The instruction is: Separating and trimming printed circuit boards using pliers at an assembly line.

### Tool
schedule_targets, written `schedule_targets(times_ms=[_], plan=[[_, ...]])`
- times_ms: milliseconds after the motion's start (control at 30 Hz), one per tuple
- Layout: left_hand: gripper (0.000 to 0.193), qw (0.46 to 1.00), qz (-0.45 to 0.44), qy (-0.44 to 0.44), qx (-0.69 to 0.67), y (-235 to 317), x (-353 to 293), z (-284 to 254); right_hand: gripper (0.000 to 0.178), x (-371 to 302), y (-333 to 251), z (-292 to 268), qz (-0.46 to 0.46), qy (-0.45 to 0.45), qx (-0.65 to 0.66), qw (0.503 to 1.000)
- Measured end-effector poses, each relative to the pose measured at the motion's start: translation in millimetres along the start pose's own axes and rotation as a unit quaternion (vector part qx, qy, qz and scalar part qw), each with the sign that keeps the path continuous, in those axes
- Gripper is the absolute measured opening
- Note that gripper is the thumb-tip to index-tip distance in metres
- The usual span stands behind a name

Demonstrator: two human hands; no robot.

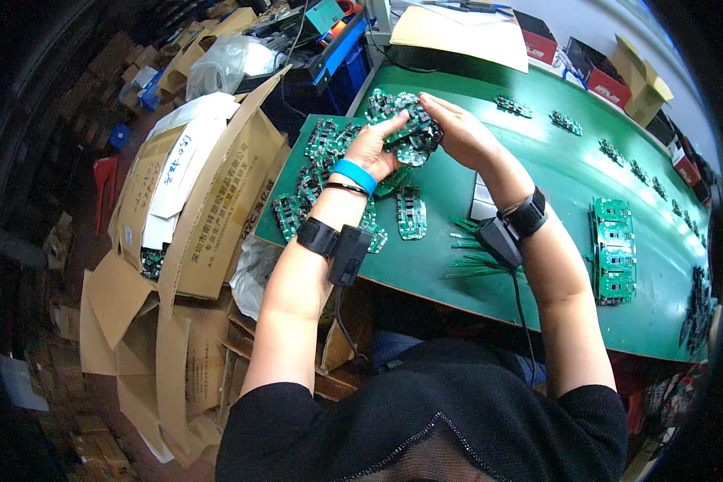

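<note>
A bunch of small green circuit boards [414, 136] is held between my two hands above the left part of the green table. My left hand [373, 150] is closed around its left side, the thumb lying over the boards. My right hand [463, 135] presses on the right side with its fingers together and fairly straight; its palm side is hidden. Many more circuit boards [309, 181] lie heaped under and left of my left hand. One loose circuit board [410, 214] rests just nearer to me than the bunch.
Green wires [470, 255] and a pale block [484, 199] lie by my right forearm. A panel of joined boards [614, 251] sits at the right. Single boards [567, 122] form a row along the far side. An open cardboard box [217, 209] stands left of the table.
</note>
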State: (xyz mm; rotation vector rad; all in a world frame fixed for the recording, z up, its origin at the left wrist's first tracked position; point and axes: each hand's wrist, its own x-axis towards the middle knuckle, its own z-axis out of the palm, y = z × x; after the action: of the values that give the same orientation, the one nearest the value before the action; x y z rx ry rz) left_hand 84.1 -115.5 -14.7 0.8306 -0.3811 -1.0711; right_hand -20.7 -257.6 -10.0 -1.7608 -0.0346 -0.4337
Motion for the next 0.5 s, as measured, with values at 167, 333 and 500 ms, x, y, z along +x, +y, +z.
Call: schedule_targets(times_ms=[167, 333, 500], plan=[[0.023, 0.999, 0.04, 0.025, -0.01, -4.5, -2.9, -0.4, 0.064, 4.6, -21.0, 14.2, 0.075, 0.055, 0.107, 0.99], [0.027, 0.995, 0.08, -0.023, -0.061, 5.1, -31.2, -6.9, 0.062, -5.5, -70.1, 28.1, 0.064, 0.038, 0.05, 0.996], [0.03, 0.972, 0.182, -0.067, -0.13, 24.0, -133.2, 4.7, 0.054, -14.1, -80.7, 28.2, 0.02, -0.028, 0.061, 0.998]])
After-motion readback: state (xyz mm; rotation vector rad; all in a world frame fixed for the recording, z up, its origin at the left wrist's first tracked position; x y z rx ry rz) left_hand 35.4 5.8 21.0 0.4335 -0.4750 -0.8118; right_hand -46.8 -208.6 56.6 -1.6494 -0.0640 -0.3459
